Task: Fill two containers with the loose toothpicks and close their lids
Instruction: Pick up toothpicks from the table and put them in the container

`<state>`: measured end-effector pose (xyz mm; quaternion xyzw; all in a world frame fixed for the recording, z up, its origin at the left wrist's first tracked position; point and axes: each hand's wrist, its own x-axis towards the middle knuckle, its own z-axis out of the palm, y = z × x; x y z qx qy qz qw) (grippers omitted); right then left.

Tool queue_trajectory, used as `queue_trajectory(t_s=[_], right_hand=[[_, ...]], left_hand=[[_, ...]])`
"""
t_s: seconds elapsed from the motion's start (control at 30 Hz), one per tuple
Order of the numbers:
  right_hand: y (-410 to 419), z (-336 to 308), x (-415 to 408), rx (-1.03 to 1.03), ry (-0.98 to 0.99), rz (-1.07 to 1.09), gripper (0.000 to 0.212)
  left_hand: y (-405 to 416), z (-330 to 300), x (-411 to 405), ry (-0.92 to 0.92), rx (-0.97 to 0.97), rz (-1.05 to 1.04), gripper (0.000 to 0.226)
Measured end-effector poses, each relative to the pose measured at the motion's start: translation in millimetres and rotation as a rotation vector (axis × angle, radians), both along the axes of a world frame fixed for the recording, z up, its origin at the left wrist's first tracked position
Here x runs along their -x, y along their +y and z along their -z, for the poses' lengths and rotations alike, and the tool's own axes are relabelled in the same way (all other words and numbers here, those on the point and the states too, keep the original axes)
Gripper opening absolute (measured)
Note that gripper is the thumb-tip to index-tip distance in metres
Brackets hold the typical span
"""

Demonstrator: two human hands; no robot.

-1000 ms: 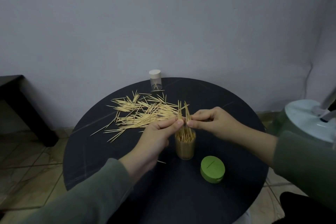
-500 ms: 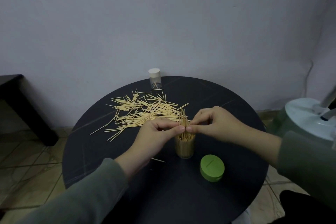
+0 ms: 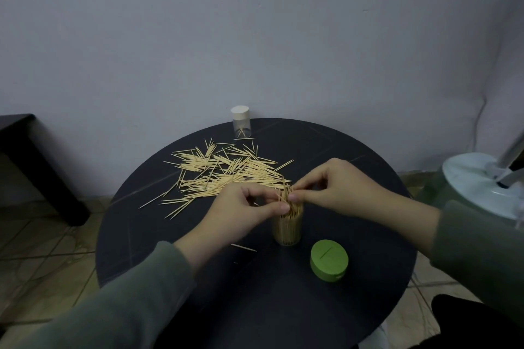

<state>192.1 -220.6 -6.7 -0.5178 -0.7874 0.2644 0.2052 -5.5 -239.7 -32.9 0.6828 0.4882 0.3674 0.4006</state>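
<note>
A clear container [image 3: 287,231] packed with upright toothpicks stands open near the middle of the round black table [image 3: 368,286]. My left hand [image 3: 241,214] and my right hand [image 3: 337,188] meet over its mouth, both pinching the tips of a small bunch of toothpicks [image 3: 286,195] that stick out of it. Its green lid [image 3: 329,264] lies on the table to the front right. A pile of loose toothpicks [image 3: 224,176] is spread behind my left hand. A second clear container [image 3: 241,125] with a white lid on stands at the table's far edge, holding a few toothpicks.
One stray toothpick [image 3: 243,247] lies just left of the open container. A dark side table [image 3: 34,161] stands on the left, a white and green appliance [image 3: 482,187] on the right. The grey wall runs right behind the table.
Both hands have sunk lower over the open container, and the toothpicks they pinch have gone deeper into it.
</note>
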Motion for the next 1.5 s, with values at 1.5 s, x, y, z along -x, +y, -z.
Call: queue_trajectory(t_s=[1.5], right_hand=[[14.1,5.0,-2.8,0.096,-0.217,-0.177,0.036]], left_hand=[[1.9,9.9,7.3,0.923,-0.723,0.224,0.07]])
